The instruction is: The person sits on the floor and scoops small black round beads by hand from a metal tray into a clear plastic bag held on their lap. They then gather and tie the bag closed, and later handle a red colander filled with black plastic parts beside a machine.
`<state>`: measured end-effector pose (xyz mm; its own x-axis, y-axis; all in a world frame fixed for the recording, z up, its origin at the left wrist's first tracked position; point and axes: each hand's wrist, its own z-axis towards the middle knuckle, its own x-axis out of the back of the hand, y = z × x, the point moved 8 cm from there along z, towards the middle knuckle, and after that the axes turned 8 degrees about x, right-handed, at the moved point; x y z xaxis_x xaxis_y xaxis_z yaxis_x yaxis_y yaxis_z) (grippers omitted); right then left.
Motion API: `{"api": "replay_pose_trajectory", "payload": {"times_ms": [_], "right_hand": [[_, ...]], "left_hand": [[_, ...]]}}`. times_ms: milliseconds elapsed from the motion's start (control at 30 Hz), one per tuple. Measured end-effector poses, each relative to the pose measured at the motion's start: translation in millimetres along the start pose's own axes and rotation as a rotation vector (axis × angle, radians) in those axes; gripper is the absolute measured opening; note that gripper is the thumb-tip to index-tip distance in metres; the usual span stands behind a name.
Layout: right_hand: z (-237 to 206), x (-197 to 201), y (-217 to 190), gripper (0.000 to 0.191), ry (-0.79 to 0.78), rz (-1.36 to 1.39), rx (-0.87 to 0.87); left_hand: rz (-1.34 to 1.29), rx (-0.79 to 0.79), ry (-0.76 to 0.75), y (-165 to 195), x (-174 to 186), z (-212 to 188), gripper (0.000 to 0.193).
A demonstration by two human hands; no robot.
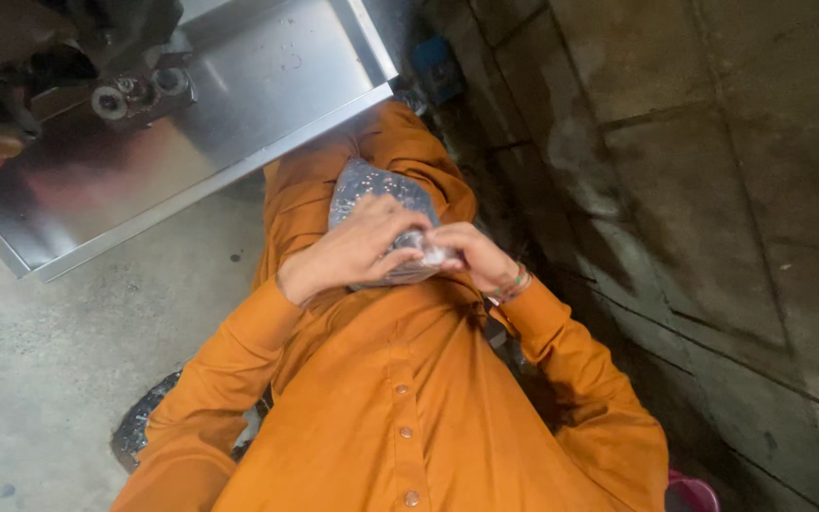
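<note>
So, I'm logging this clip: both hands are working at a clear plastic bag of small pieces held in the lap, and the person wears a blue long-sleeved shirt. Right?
Not quite: the long-sleeved shirt is orange, not blue, as the head view shows. The rest holds: the left hand and right hand both grip the clear plastic bag of small pieces in the lap.

Clear plastic bag (372, 194) of small pieces, lying on orange lap.

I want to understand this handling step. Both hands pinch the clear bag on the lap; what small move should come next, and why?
Probably twist the bag's bunched end tighter. The left hand and right hand grip the gathered end, and the bag's body lies loose on the lap.
</note>
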<state>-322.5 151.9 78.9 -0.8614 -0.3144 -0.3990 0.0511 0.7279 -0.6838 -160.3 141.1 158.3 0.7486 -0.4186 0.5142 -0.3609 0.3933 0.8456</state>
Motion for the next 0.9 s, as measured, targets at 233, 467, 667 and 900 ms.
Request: {"api": "replay_pose_trajectory", "payload": {"times_ms": [233,467,667,900], "right_hand": [[-1.7,-1.8,6.0,0.021,-0.031,0.323,-0.065],[-0.4,-12.5,1.0,0.022,-0.062,0.097,-0.036],[2.8,-9.6,2.5,0.018,-0.047,0.181,0.009],[-1.1,-19.1,-9.3,0.022,-0.103,0.121,0.120]], "left_hand": [[0.030,0.103,0.252,-2.2,20.3,-6.1,0.027],[0.130,-0.048,0.424,13.5,7.5,-19.2,0.035],[0.142,-0.007,0.516,19.7,14.5,-25.6,0.024],[0.349,-0.130,0.362,34.2,12.0,-17.5,0.025]]}}
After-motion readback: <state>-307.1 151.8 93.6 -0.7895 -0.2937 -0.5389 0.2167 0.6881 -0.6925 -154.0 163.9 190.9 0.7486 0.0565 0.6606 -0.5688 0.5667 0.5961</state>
